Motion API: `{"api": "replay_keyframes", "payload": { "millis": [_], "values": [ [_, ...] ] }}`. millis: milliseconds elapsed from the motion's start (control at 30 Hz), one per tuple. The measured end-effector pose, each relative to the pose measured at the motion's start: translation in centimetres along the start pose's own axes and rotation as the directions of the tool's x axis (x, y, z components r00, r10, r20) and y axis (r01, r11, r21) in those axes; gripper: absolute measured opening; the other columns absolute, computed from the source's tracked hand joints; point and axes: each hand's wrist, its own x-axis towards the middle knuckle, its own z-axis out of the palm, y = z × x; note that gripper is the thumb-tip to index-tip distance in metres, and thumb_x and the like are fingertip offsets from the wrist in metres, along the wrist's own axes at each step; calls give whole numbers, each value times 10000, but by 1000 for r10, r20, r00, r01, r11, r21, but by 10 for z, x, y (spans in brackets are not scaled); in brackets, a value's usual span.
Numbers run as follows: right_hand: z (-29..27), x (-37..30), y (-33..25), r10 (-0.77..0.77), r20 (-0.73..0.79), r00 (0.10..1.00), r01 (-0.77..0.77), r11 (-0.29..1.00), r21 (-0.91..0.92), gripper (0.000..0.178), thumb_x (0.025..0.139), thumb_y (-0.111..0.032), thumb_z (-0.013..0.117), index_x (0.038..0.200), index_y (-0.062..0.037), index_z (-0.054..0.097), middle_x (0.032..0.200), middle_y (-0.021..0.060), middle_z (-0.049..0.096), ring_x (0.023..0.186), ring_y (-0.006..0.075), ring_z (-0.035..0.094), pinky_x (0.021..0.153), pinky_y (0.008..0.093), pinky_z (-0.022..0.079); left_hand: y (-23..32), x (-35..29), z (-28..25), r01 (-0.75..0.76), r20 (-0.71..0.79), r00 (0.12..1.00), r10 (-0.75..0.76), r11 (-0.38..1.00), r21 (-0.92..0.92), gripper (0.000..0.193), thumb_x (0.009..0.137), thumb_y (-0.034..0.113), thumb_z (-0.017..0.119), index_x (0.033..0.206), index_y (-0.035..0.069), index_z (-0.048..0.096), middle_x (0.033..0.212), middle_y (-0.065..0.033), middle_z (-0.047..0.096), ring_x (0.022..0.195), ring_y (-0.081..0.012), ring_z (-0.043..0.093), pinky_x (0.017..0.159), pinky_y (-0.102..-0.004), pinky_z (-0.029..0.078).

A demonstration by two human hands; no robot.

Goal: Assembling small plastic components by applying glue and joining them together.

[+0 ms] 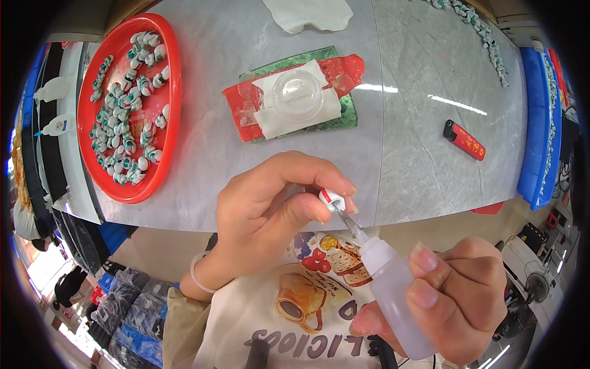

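Between thumb and fingers, my left hand [264, 209] pinches a small white figurine piece [332, 199] with a red stripe. My right hand [458, 289] grips a translucent squeeze bottle [398, 301], tilted up toward the left. Its narrow tip [349, 222] meets the underside of the small piece; whether any liquid comes out is too small to tell. Both hands are just off the table's near edge, above a printed apron [246, 329]. Beyond them, a clear round plastic cup [297, 95] stands on white, red and green sheets.
At the left, a red oval tray [175, 117] holds many small white and green figurines. Two white bottles [56, 125] stand beyond it. A red lighter [464, 140] lies on the right, near a blue bin [530, 129]. White cloth [310, 13] lies at the far edge.
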Motion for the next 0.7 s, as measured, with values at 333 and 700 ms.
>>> {"api": "replay_keyframes", "payload": {
  "millis": [333, 700],
  "values": [
    [-33, -3, -49, 544, 322, 775, -475, 837, -271, 637, 607, -368, 730, 1084, -53, 449, 897, 150, 559, 623, 166, 421, 467, 245, 335, 1, -1, 0, -7, -25, 1000, 7, 1000, 12, 343, 784, 294, 564, 851, -31, 480, 702, -99, 529, 603, -151, 543, 551, -247, 451],
    [-32, -2, -45, 539, 324, 777, -505, 842, -191, 620, 598, -359, 739, 1050, -44, 454, 907, 152, 563, 579, 151, 426, 454, 243, 338, -4, -2, -11, -26, 123, 992, 42, 992, -126, 218, 804, 110, 544, 930, -65, 506, 860, -126, 557, 762, -178, 572, 678, -273, 451]
  ]
}}
